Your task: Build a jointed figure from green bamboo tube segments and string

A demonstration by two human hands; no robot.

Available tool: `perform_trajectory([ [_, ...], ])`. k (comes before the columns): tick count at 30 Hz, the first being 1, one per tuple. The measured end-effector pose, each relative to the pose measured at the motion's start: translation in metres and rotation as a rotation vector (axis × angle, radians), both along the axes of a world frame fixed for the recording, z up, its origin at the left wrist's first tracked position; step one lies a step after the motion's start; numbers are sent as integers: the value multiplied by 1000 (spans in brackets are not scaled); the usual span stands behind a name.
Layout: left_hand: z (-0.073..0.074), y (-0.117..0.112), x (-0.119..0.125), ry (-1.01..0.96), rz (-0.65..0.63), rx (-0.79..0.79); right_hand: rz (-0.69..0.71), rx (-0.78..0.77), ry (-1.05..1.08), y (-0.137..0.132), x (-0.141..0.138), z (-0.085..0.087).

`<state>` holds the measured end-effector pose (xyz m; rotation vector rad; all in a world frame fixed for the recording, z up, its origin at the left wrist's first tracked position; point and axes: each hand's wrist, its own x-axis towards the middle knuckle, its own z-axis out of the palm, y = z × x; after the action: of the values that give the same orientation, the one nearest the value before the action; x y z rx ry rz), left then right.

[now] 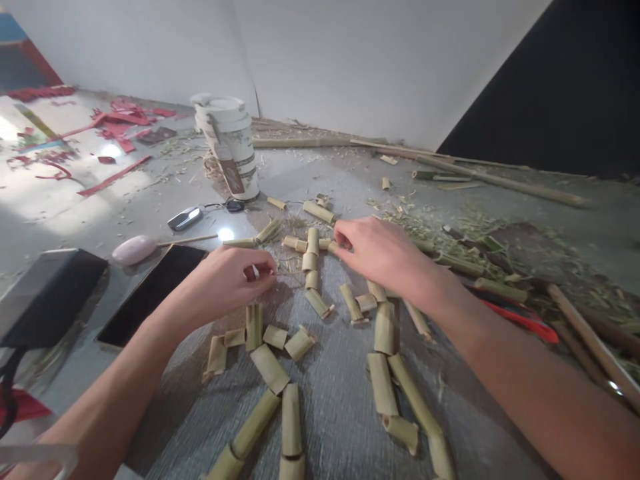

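nearer me than the cup [237, 150], my left hand [233, 272] had fingertips pressed together; my right hand [377, 252] touched a tube [325, 244], pinching or not i couldn't tell.

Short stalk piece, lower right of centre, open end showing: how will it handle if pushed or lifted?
The stalk piece is probably light for its size: its open end looks hollow. Likely stiff, given its straight, woody-looking walls. Its rounded side suggests it may roll if pushed crosswise.
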<state>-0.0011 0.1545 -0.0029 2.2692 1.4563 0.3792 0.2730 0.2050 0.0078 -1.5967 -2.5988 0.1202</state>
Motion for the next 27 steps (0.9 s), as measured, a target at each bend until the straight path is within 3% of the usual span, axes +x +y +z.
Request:
perform_trajectory([
  [9,2,0,0,-3,61,-54,-7,-6,-9,2,1,2],
  [15,6,0,-7,-44,317,180,-24,-2,20,2,2,8],
  [18,6,1,-14,22,360,273,-36,-4,23,3,3,10],
  [24,7,3,-26,77,491,333,-114,35,19,6,10,19],
  [27,5,5,-30,117,484,307,-147,55,33,8,16,25],
])
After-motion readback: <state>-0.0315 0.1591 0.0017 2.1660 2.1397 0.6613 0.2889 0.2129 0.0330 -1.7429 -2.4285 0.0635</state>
